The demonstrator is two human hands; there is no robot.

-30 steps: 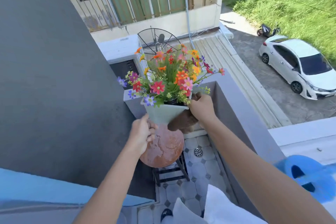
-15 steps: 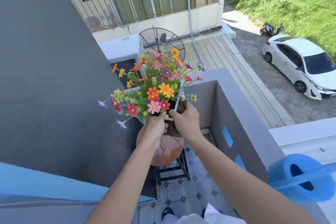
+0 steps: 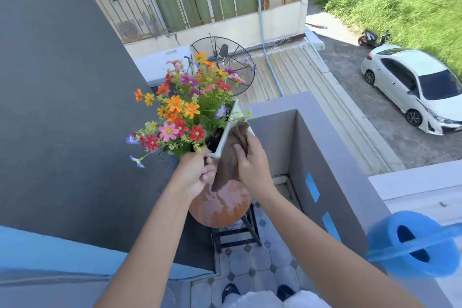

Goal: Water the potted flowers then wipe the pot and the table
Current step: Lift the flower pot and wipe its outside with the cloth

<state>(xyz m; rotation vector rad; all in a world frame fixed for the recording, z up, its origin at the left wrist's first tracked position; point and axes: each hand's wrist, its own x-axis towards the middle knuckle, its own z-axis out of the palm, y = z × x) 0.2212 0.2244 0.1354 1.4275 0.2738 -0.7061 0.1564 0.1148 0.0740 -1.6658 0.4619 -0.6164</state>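
Gripping one tilted pot (image 3: 231,121), left hand (image 3: 193,175); right hand (image 3: 251,165) presses one cloth (image 3: 228,165).

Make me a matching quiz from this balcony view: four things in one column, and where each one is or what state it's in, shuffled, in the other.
Things:
1. Brown wiping cloth
2. White square flower pot
3. Round reddish-brown table top
4. Blue plastic watering can

States:
A. Wet patches on its surface
B. On the grey ledge at lower right
C. Pressed against the pot by the right hand
D. Tilted, gripped by the left hand

Pairs: 1-C, 2-D, 3-A, 4-B
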